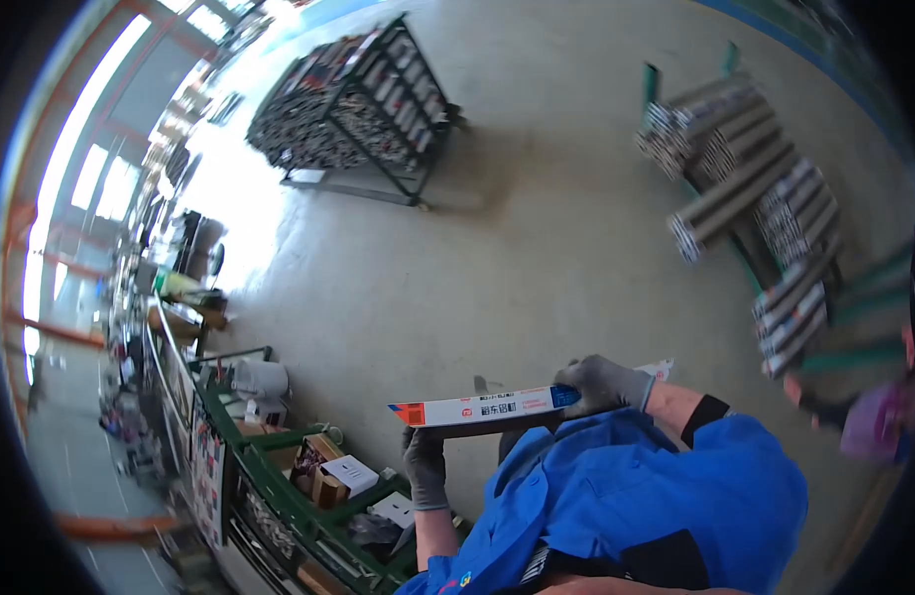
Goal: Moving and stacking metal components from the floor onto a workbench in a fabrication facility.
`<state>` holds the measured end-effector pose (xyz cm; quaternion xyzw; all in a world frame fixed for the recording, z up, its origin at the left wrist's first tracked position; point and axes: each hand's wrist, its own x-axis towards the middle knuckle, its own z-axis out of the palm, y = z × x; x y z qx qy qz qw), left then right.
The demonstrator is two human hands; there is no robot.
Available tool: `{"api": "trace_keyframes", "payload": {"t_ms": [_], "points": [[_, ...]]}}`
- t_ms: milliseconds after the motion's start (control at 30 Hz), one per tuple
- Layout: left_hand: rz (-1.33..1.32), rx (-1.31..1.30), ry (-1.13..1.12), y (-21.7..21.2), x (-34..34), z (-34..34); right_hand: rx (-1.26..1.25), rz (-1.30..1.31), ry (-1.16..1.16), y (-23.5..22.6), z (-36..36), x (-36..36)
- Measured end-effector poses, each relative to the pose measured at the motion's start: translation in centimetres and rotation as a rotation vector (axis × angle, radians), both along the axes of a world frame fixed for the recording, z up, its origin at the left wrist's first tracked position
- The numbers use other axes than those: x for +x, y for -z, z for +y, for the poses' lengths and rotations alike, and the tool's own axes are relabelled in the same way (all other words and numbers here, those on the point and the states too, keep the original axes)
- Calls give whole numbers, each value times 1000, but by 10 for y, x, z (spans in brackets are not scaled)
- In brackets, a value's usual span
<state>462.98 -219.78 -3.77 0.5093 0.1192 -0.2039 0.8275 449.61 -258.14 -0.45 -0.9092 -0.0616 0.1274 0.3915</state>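
Held across the front of my body is a long profile bar point(497, 408), its upper face covered in white printed film with orange and blue patches and its lower side dark. My right hand point(604, 385), in a grey glove, is closed over the bar toward its right end. In a matching glove, my left hand point(425, 466) grips the bar from below near its left end. Its fingers are partly hidden by the bar.
A green-framed bench point(308, 511) with boxes stands at lower left. A loaded rack point(348, 114) of stacked bars is farther off. Bundles of bars point(745, 188) rest on green supports at right. Another person's purple clothing point(879, 421) shows at the right edge.
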Motion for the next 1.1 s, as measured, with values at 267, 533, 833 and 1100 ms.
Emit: {"api": "trace_keyframes", "payload": {"t_ms": [267,533,833,1100], "points": [[-4,-58,-141,25,268,-92,-30,6,-154,-22,-101,324],[1,-135,-18,27,555,-170,-120,6,-88,-57,-167,574],[16,-164,33,-1,781,-269,-85,-90,5,-53,-258,777],[-29,-4,-62,-22,906,-352,-4,-204,-127,-50,-368,955]]}}
